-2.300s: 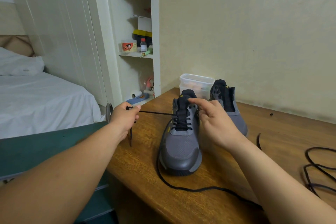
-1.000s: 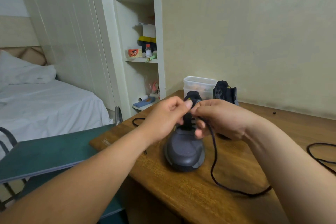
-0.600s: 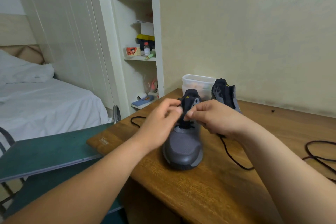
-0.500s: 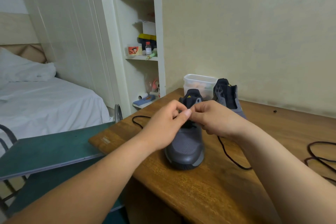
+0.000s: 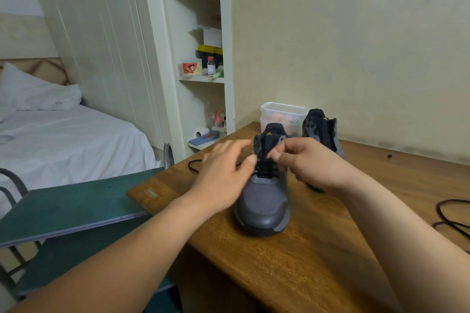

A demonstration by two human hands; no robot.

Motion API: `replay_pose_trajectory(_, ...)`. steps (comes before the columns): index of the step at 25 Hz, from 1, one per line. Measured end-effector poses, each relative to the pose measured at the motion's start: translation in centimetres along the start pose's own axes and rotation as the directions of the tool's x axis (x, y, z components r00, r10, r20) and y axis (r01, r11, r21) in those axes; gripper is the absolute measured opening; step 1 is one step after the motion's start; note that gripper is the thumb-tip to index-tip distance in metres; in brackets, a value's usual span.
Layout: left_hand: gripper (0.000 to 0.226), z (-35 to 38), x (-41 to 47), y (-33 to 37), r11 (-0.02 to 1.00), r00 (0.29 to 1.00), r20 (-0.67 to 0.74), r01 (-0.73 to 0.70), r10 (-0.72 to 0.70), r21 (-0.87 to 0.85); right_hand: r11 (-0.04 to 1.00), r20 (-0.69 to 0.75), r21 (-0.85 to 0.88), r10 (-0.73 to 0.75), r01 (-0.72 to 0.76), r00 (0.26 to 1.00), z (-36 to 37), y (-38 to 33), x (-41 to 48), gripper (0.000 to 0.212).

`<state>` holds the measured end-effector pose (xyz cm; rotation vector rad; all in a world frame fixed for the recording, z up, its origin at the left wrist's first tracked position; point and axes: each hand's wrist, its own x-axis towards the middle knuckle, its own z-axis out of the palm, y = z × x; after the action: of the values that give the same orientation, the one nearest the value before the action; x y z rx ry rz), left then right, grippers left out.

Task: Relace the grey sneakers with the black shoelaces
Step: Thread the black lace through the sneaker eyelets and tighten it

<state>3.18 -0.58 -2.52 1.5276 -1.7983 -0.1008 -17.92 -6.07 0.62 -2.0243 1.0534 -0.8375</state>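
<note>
A grey sneaker (image 5: 264, 206) stands on the wooden table (image 5: 318, 256), toe towards me, with a black shoelace (image 5: 265, 170) crossed through its lower eyelets. My right hand (image 5: 307, 162) pinches the lace at the upper eyelets, fingers curled. Blurred, my left hand (image 5: 223, 175) lies against the sneaker's left side with its fingers stretched out and the thumb by the laces. One loose end of the lace (image 5: 193, 167) lies on the table to the left. The second grey sneaker (image 5: 323, 132) stands behind, partly hidden by my right hand.
A clear plastic container (image 5: 282, 114) stands at the back by the wall. Another black lace (image 5: 450, 213) lies coiled at the table's right edge. A green board (image 5: 66, 208) juts out left of the table. Shelves and a bed are on the left.
My hands were pinched together over the tongue half a second ago. The left hand has since spread its fingers and slid off to the left. The lace trailing on the right is now mostly hidden.
</note>
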Motion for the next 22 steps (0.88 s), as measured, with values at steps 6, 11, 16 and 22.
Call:
replay_pose_trajectory(6,0.022,-0.1,0.8,0.2,0.984,0.998,-0.016,0.063,-0.067,-0.165,0.983,-0.045,0.186,-0.007,0.015,0.999,0.1,0.3,0.2,0.008)
replay_pose_trajectory(11,0.022,-0.5,0.3,1.2,0.977,0.996,0.089,0.047,-0.029,-0.207,0.982,-0.099,0.178,-0.053,0.070,0.994,0.8,0.1,0.2,0.011)
replay_pose_trajectory(16,0.013,1.0,1.2,1.7,0.965,0.999,0.031,0.032,-0.025,-0.260,0.959,-0.220,0.265,-0.038,0.097,0.975,1.5,-0.3,0.5,0.012)
replay_pose_trajectory(22,0.018,4.4,0.4,-1.3,0.868,0.970,-0.054,0.188,-0.238,-0.459,0.973,-0.268,-0.220,0.000,-0.061,0.964,-1.6,-0.5,4.8,0.028)
